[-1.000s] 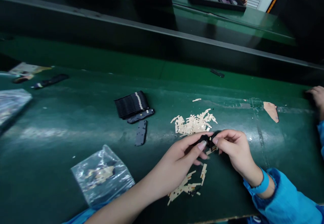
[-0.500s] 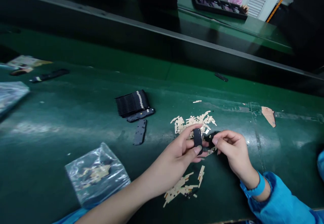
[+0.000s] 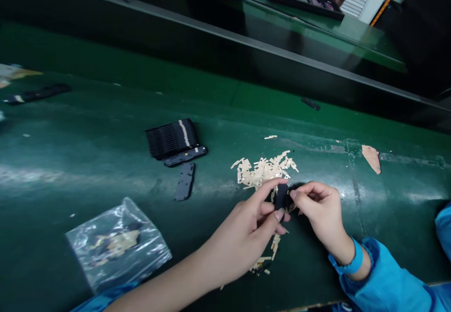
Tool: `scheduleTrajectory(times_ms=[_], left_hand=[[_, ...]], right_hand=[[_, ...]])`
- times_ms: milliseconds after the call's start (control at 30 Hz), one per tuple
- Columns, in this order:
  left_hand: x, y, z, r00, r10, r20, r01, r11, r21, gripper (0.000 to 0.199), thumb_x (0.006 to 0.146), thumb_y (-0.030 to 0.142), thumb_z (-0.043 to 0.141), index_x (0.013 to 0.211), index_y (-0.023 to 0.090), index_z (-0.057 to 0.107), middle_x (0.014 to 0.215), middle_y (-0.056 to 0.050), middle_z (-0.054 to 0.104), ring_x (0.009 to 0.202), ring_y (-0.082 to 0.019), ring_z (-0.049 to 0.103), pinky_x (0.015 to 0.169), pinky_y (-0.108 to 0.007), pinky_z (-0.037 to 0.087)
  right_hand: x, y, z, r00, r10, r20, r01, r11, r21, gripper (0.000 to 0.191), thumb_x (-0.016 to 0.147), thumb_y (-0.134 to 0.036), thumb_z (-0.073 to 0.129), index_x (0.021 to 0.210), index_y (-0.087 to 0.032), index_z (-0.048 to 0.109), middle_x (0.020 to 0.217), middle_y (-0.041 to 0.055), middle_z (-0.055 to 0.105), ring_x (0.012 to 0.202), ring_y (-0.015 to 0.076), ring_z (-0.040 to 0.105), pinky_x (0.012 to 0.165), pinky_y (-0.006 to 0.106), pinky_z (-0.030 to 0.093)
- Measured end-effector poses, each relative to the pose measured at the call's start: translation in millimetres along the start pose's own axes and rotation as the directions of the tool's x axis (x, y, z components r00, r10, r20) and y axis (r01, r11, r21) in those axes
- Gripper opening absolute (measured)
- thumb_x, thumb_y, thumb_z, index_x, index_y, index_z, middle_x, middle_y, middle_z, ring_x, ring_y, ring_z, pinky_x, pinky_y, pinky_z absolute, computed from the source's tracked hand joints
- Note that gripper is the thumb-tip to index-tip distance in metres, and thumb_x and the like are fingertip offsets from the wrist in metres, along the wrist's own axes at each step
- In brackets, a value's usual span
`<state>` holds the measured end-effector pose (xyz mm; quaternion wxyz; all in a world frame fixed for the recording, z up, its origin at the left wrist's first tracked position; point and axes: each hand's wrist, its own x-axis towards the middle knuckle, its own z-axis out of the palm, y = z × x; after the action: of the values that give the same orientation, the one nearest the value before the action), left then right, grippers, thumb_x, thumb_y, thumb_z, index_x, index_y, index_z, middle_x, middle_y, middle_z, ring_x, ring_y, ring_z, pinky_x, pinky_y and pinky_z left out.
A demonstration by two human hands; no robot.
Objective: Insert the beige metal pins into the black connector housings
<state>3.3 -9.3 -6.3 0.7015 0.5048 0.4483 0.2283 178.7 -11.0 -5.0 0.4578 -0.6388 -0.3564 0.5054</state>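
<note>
Two hands meet over the green table (image 3: 317,274), with a black piece (image 3: 281,196) held up between them. The left hand (image 3: 248,222) holds this piece, its thumb at the near end and its index finger curling over the far end, so the long axis runs roughly away from the person, across the line between the hands. The right hand (image 3: 319,208) is just to the right of it, thumb and finger pinched together on a small dark part (image 3: 291,201) close against the black piece's right side; whether the two are joined or only side by side, I cannot tell.

Directly beyond the fingers lies a heap of pale pieces (image 3: 259,173), partly hidden by the left index finger. More pale strips (image 3: 275,245) lie nearer the person, half covered by the left hand. Well to the left are a ribbed stack (image 3: 169,138) of black parts, a dark panel (image 3: 185,156) against its near side and another panel (image 3: 184,182) nearer still. A clear bag (image 3: 118,255) lies beside the left forearm. Nothing visible stands between the right fingertips and the black piece
</note>
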Motion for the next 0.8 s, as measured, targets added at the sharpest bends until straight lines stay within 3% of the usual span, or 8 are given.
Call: scheduleTrajectory(times_ms=[267, 800], left_hand=[[-1.6, 3.5, -0.9, 0.999, 0.048, 0.016, -0.050, 0.986, 0.161, 0.049, 0.102, 0.029, 0.045, 0.151, 0.022, 0.040, 0.084, -0.001, 0.079, 0.085, -0.023, 0.081, 0.077, -0.032, 0.059], [-3.0, 0.7, 1.0, 0.989, 0.145, 0.020, -0.146, 0.969, 0.198, 0.049, 0.104, 0.027, 0.045, 0.152, 0.020, 0.040, 0.082, 0.001, 0.078, 0.077, -0.019, 0.078, 0.087, -0.033, 0.064]], right_hand=[[-1.3, 5.2, 1.8, 0.999, -0.041, -0.021, 0.042, 0.999, 0.021, 0.013, 0.067, -0.027, 0.082, 0.060, -0.021, 0.074, 0.055, 0.0005, 0.071, 0.047, 0.0140, 0.063, 0.045, 0.023, 0.048], [-0.8, 7.3, 2.1, 0.999, -0.025, -0.035, 0.024, 1.000, -0.005, 0.012, 0.067, -0.028, 0.081, 0.060, -0.021, 0.075, 0.056, 0.0010, 0.070, 0.051, 0.0128, 0.060, 0.049, 0.023, 0.048]])
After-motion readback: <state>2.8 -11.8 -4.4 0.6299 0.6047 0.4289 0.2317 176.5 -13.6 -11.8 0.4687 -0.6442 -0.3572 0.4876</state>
